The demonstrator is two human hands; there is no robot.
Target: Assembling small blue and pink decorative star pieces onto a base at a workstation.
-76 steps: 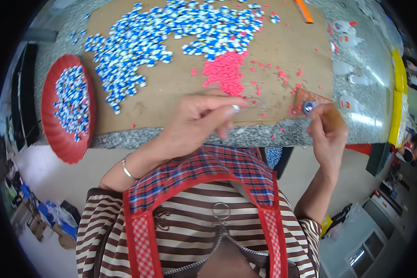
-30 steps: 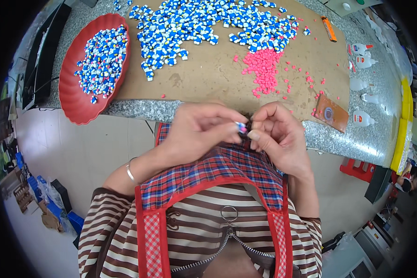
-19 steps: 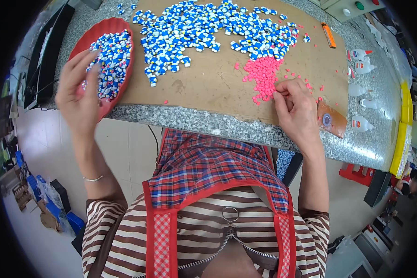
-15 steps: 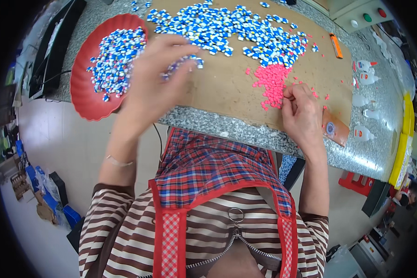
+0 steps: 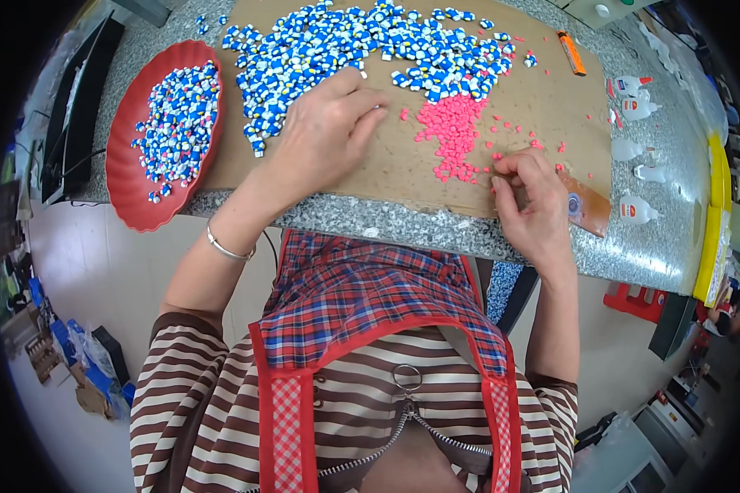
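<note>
The left hand [image 5: 325, 135] now lies flat on the brown board [image 5: 403, 177], at the near edge of the blue and white pile [image 5: 362, 49]. Half a second ago it was just moving across from the red plate [image 5: 136, 185]; a bit before that it was right over the plate. So it looks like it dropped a done piece there and came back for a new one. Its fingers are spread out and open, and I can't see anything in them. The tips touch some blue pieces.

The right hand [image 5: 534, 205] has stayed in about the same spot, at the near right edge of the board. Its fingers are bent and pinched close together by the small loose pink bits. It may be pinching one, but it is too small to tell.

The pink pile [image 5: 450, 131] sits on the board between the two hands. The plate sits left of the board and holds many blue, white and pink pieces. Little white bottles [image 5: 637, 209] and an orange stick [image 5: 573, 53] lie right of the board on the grey bench [image 5: 370, 222].
</note>
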